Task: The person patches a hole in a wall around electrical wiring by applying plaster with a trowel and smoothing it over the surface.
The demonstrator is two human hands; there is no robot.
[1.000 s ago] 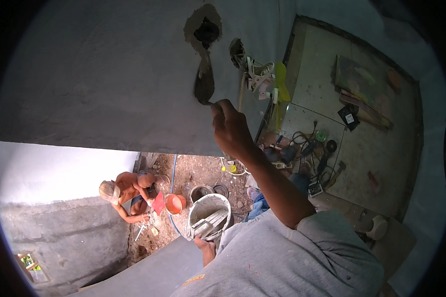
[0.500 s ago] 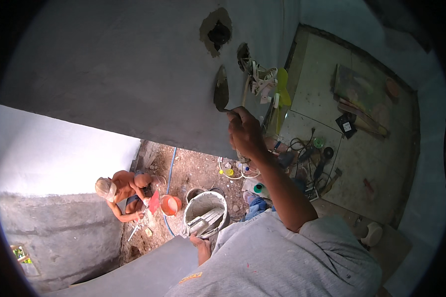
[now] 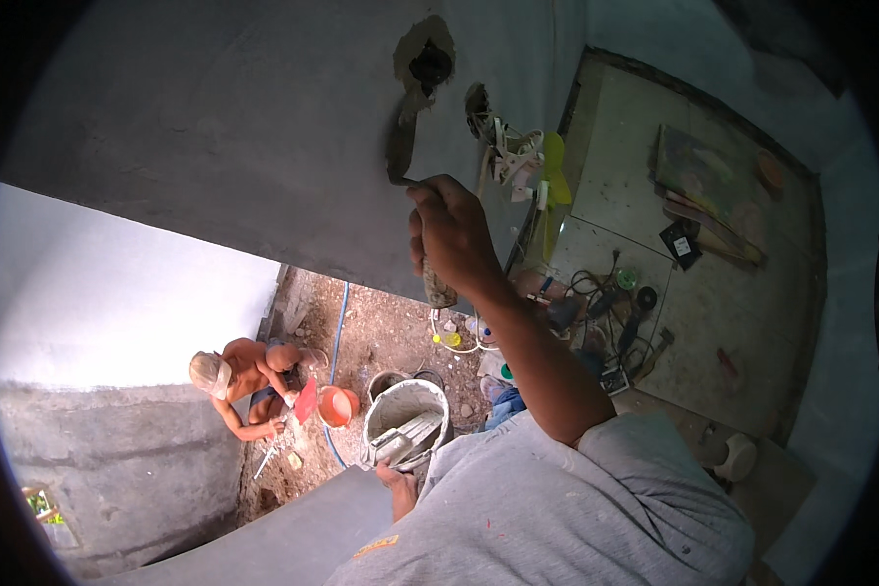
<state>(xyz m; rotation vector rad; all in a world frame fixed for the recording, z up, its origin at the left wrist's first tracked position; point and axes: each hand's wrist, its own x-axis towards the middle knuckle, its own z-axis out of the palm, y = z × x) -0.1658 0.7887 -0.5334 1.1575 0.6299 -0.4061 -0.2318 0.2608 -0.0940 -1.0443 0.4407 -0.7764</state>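
Note:
My right hand (image 3: 447, 230) is closed around the handle of a pointed trowel (image 3: 401, 142). The blade lies against or very near the grey wall (image 3: 215, 146), its tip just under a ragged hole (image 3: 431, 66) ringed by a darker patch. A smaller hole (image 3: 478, 105) sits to the right. Down below, my left hand (image 3: 397, 479) grips the near edge of a bucket (image 3: 446, 415) smeared with pale mix; some of its fingers are hidden. Inside the bucket leans a pale, flat, ridged piece (image 3: 410, 437) whose kind I cannot make out.
Beyond the wall edge a co-worker (image 3: 249, 376) squats beside an orange bucket (image 3: 336, 405). A blue hose (image 3: 340, 332) crosses the dirt ground. To the right, a yellow-bladed fan (image 3: 554, 171), tangled cords and tools (image 3: 620, 303) and boards (image 3: 698, 176) lie about the tiled floor.
My right hand has moved left and slightly up with the trowel, bringing its tip up to the larger hole's lower edge. My left hand stays on the bucket.

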